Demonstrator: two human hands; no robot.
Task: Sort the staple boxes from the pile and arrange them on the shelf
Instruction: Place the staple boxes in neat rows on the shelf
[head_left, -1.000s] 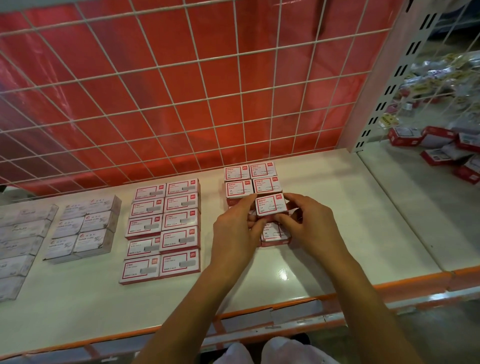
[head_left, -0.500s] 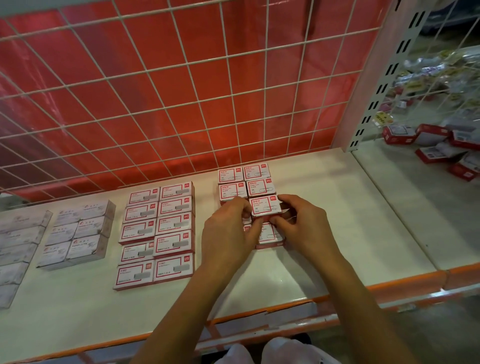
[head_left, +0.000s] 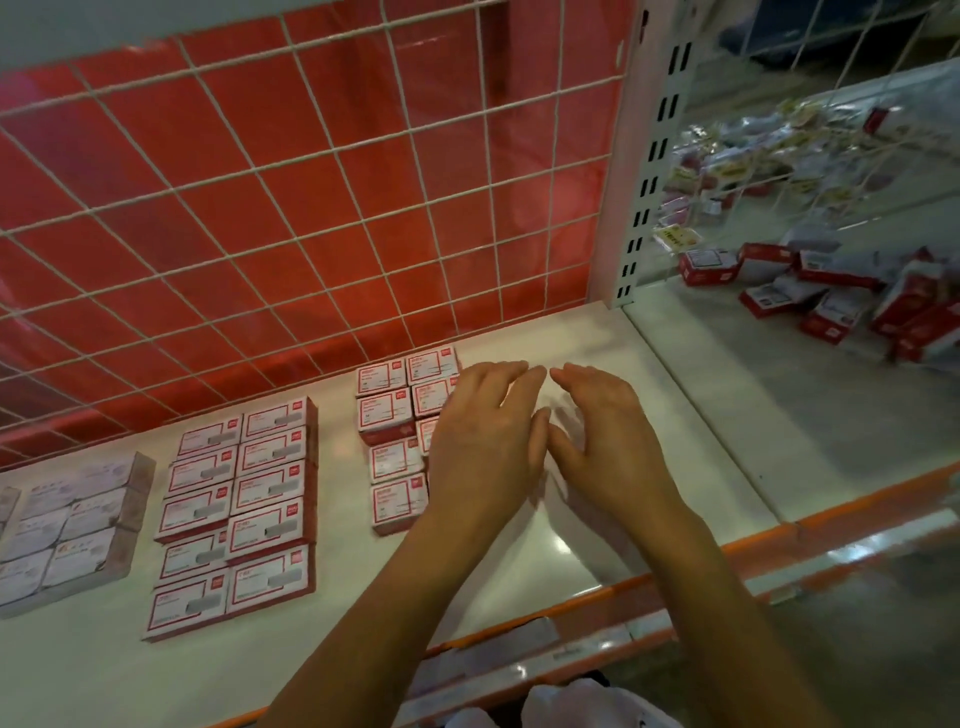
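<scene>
Boxes (head_left: 396, 460), flat red-and-white cardboard blocks, lay partly under the left hand (head_left: 483, 447); right hand (head_left: 602, 436) hovered beside, both slack, empty.

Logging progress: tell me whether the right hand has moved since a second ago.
Yes: the right hand has shifted right, away from the box stack, fingers now open.
</scene>
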